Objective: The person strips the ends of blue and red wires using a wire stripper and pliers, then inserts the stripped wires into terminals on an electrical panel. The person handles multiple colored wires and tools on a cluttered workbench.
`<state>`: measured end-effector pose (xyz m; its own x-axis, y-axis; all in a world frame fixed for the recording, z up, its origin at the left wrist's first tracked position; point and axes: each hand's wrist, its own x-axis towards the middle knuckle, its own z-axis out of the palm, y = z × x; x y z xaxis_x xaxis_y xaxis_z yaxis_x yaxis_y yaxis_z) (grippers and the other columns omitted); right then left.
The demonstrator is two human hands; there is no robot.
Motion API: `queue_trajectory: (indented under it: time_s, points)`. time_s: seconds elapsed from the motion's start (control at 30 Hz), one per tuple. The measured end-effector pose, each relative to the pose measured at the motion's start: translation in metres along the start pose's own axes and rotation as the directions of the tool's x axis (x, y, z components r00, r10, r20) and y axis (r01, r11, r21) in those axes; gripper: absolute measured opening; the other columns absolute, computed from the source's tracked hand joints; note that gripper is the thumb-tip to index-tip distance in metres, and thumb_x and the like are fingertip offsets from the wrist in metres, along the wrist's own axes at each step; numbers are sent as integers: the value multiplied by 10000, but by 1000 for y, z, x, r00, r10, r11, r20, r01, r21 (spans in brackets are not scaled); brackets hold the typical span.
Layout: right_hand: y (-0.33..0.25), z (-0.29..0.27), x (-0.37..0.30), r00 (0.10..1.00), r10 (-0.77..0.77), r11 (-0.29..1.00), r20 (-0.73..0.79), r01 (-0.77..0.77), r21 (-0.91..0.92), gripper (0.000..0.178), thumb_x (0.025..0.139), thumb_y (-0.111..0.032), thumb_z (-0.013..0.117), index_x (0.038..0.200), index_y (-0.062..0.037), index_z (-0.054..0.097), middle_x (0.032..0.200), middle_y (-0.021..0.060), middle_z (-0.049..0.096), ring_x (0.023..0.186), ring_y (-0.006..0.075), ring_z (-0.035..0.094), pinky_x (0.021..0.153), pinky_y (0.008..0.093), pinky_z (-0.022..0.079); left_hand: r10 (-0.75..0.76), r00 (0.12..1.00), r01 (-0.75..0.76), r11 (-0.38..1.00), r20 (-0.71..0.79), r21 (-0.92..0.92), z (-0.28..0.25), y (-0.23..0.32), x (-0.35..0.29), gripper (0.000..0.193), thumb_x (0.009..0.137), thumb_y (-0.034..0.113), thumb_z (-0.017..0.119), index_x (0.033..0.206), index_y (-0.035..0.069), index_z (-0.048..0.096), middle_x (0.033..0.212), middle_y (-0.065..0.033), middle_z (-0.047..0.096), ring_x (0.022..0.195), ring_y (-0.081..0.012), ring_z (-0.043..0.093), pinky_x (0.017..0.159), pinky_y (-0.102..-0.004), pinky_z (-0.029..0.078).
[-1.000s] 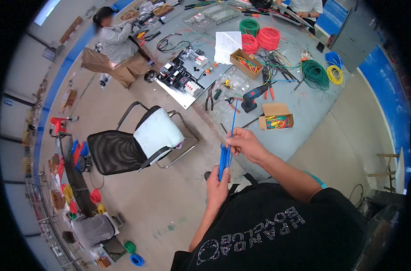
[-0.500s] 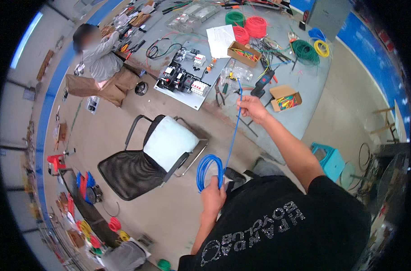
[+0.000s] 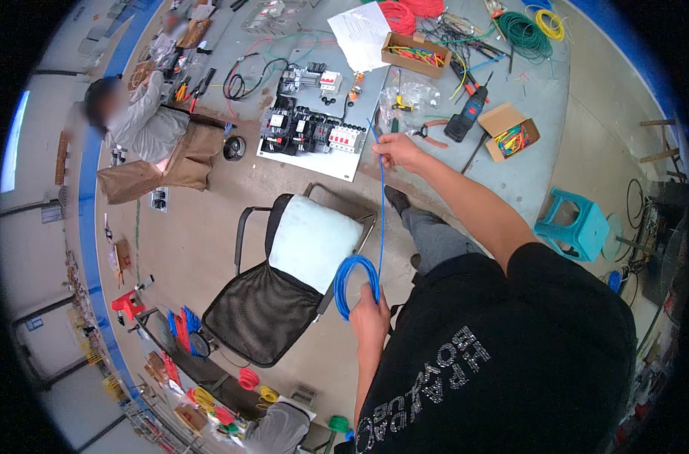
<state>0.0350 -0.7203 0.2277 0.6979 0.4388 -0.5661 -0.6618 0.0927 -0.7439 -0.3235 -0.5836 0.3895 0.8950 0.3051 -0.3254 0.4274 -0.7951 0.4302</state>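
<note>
A coil of blue wire [image 3: 343, 291] hangs in my left hand [image 3: 369, 314], whose fingers are closed round its lower right side. From the coil one strand runs up, nearly straight, to my right hand [image 3: 399, 150]. My right hand pinches that strand near the table's edge, and the wire's free end sticks out above the fingers. Just left of the right hand lies a white mounting board [image 3: 337, 165] with black contactors [image 3: 303, 129] and a white breaker with red switches [image 3: 346, 138] on it. Pliers with reddish handles [image 3: 434, 136] lie to its right.
A black chair with a pale cushion [image 3: 314, 234] stands left of the coil. On the grey table [image 3: 522, 181] are a power tool [image 3: 465, 113], boxes of coloured pieces [image 3: 511, 140] and a green wire coil [image 3: 524, 35]. Another person [image 3: 152, 121] works at far left. A turquoise stool [image 3: 575, 225] stands right.
My view has turned and come nearer the table. My right hand, still pinching the blue wire, is now closer to the mounting board. The left hand keeps its hold on the coil.
</note>
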Motion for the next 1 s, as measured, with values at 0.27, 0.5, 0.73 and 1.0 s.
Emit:
queue_trajectory:
  time_s: [0.27,0.5,0.73,1.0]
  points:
    - [-8,-15,143,979,4,982,-202,-43,-186,227,910,-207,737,950,14,708,708,55,657,544,125,633,511,291,566,66,992,-73,995,105,65,3,-10,163,290,989,259,592,1178,38,582,754,-265,666,704,-453,667,614,-530,512]
    - [-11,-23,210,964,46,978,-263,-97,-183,221,919,-226,729,998,-20,718,723,33,660,578,109,644,555,272,575,35,983,-87,954,183,288,11,-21,258,146,876,153,633,921,51,540,686,-201,677,623,-394,688,578,-485,547]
    - [-8,-22,251,963,29,991,-269,-64,-120,194,919,-190,708,959,-1,720,677,71,674,548,136,661,502,287,562,69,977,-136,931,204,339,11,-34,299,167,871,179,651,901,60,538,674,-177,682,613,-363,698,575,-458,555]
    - [1,-33,264,965,133,987,-225,-149,-55,195,882,-187,743,965,-15,700,705,56,664,548,135,642,509,295,560,63,967,-149,926,247,348,12,-47,318,219,828,172,706,920,67,537,691,-167,690,622,-357,699,613,-464,561]
